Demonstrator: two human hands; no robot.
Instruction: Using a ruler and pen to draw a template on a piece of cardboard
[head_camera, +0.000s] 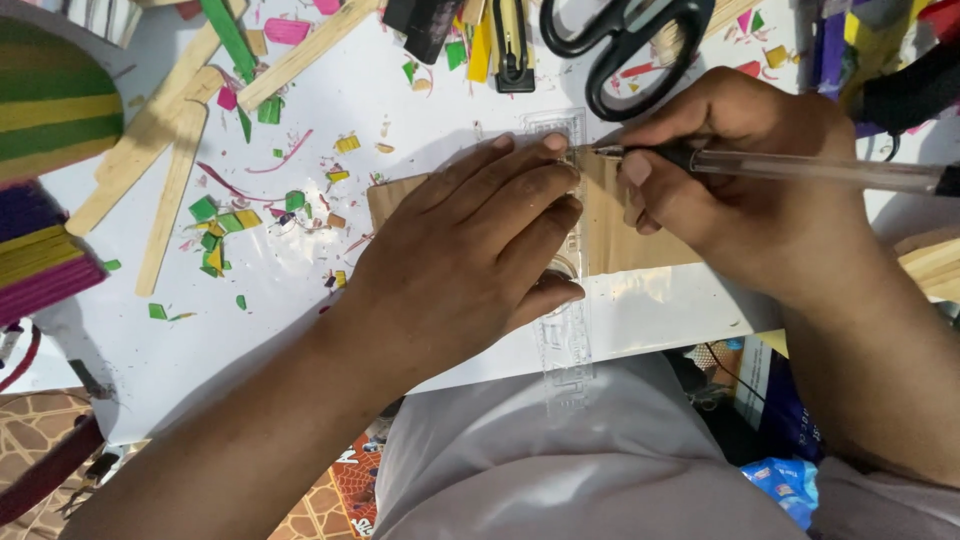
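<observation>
Our left hand (470, 245) lies flat, fingers spread and pressing down on a clear plastic ruler (562, 330) that runs away from us across a flat panel of joined wooden sticks (640, 235). The panel sits near the front edge of the white board (320, 110), and the ruler's near end overhangs that edge above our lap. Our right hand (745, 170) is closed around a clear-barrelled pen (800, 167), its tip touching the ruler's right edge at the panel's far side, just beside our left fingertips (553, 143).

To the left, the board is strewn with small green, yellow and pink offcuts (225, 220) and several loose plain craft sticks (170, 195); there is some bare white surface between them and the panel. Black-handled scissors (625, 45) lie just beyond the pen tip, close to our right knuckles. A stack of striped coloured stick pieces (45, 120) crowds the far left edge. To the right the panel disappears under our hand, so we cannot tell where it ends.
</observation>
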